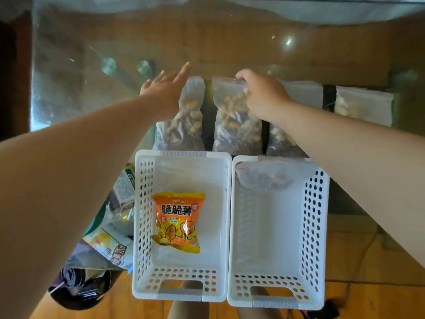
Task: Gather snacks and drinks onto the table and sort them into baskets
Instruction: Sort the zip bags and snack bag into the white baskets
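Arms reach forward: left hand (166, 88) fingers outstretched, right hand (262, 93) pinching peanut bag (234, 118).

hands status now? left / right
Left hand: open, fingers straight, reaching past the leftmost peanut bag, holding nothing.
Right hand: pinching the top of the second peanut bag.
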A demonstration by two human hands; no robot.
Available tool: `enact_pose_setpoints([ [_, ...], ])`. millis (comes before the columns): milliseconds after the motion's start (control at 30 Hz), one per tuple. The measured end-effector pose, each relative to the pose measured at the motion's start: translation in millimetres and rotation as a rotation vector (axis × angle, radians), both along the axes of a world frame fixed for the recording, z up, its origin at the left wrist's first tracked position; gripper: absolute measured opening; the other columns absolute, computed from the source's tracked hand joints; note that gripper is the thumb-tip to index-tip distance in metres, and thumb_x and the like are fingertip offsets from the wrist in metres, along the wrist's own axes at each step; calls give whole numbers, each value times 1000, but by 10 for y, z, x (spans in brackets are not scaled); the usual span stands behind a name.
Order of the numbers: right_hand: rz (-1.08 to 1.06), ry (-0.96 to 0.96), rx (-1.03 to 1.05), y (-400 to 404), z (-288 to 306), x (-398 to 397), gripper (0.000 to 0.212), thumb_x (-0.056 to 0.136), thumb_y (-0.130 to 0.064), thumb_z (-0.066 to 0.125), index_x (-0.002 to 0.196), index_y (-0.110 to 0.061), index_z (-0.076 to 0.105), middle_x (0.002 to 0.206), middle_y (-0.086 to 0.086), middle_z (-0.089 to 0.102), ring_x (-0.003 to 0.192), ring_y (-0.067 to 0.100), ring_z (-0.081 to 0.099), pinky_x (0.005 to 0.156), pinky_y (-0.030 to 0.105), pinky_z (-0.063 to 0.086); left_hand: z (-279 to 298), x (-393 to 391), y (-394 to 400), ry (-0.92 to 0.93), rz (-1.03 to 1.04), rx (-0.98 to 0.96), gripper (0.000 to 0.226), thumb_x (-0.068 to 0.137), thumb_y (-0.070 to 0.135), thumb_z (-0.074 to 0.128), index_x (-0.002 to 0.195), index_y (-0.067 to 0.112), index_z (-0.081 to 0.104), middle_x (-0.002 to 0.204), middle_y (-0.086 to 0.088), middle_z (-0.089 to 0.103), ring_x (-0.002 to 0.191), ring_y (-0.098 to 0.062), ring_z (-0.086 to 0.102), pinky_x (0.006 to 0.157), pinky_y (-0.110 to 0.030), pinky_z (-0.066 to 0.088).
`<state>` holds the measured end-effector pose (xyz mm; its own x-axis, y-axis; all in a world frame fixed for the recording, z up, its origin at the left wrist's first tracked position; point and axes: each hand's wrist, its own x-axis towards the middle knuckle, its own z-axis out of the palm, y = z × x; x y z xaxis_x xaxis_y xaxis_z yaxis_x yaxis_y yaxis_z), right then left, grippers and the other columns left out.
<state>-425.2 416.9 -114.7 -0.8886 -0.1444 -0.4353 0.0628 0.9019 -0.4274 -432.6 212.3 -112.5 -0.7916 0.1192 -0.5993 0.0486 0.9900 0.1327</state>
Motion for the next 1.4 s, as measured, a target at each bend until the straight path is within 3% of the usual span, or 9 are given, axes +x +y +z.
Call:
enact_pose_setpoints([
  [133, -53, 27, -71, -10, 175, -10, 43, 85, -10, 62, 127, -19, 55, 127, 4, 60, 118, 25, 54, 99, 38, 44, 7, -59, -45, 100, 42, -125, 49, 97, 28, 42, 144, 17, 30, 141, -14, 46, 130, -32, 42, 112, -45, 17],
  [267, -94, -12, -161, 0, 487, 98, 24, 72, -14, 77, 94, -22, 73, 95, -2, 71, 91, 15, 63, 80, 30, 49, 345, -26, -122, 118, 132, 50, 36, 90, 39, 55, 115, 14, 63, 103, -15, 63, 93, -33, 58, 83, -37, 42],
  [433, -79, -25, -274, 0, 914, 365, 14, 69, -23, 80, 82, -21, 75, 82, -4, 71, 83, 14, 65, 82, 39, 53, 853, 225, -178, 98, 238, 284, 32, 74, 33, 75, 100, 14, 73, 83, 0, 65, 71, -15, 57, 73, -24, 45],
  [600, -139, 151, -361, 21, 1186, 572, 7, 71, -27, 76, 77, -24, 74, 71, -9, 67, 71, 11, 63, 70, 34, 53, 1104, 442, -216, 130, 391, 488, 19, 78, 29, 70, 97, 30, 67, 56, 16, 57, 41, 6, 54, 47, 3, 38],
  [767, -244, 171, -289, -34, 962, 535, 8, 74, -24, 73, 82, -22, 73, 76, -6, 67, 74, 14, 61, 69, 30, 48, 973, 545, -194, 267, 330, 353, 36, 80, 22, 71, 116, 17, 67, 84, 5, 62, 75, -12, 57, 72, -14, 40],
  [900, -410, 148, -194, -47, 734, 491, 6, 77, -27, 71, 81, -22, 70, 82, 0, 68, 81, 21, 62, 69, 29, 46, 844, 565, -179, 377, 483, 196, 21, 84, 24, 61, 91, 7, 72, 85, -16, 70, 78, -34, 64, 65, -32, 50],
  [1067, -119, 27, -209, -266, 661, 658, 5, 75, -23, 70, 78, -19, 70, 72, -3, 62, 77, 21, 62, 65, 28, 46, 883, 605, 87, 162, 402, 194, 25, 87, 35, 57, 84, 17, 74, 82, -9, 70, 73, -29, 64, 67, -30, 51],
  [1200, -549, 200, -185, -35, 667, 494, 1, 81, -18, 64, 81, -17, 65, 82, 0, 64, 80, 20, 59, 65, 26, 42, 935, 486, -163, 301, 642, 147, 25, 82, 27, 58, 90, 9, 74, 88, -17, 70, 86, -34, 66, 77, -37, 54],
  [1400, -422, 84, -368, -44, 857, 474, 23, 76, -18, 70, 62, -22, 52, 61, -9, 52, 63, 11, 50, 63, 24, 38, 1075, 621, -85, 274, 553, 297, 23, 84, 27, 60, 74, 11, 75, 73, -13, 71, 70, -29, 66, 65, -30, 54],
])
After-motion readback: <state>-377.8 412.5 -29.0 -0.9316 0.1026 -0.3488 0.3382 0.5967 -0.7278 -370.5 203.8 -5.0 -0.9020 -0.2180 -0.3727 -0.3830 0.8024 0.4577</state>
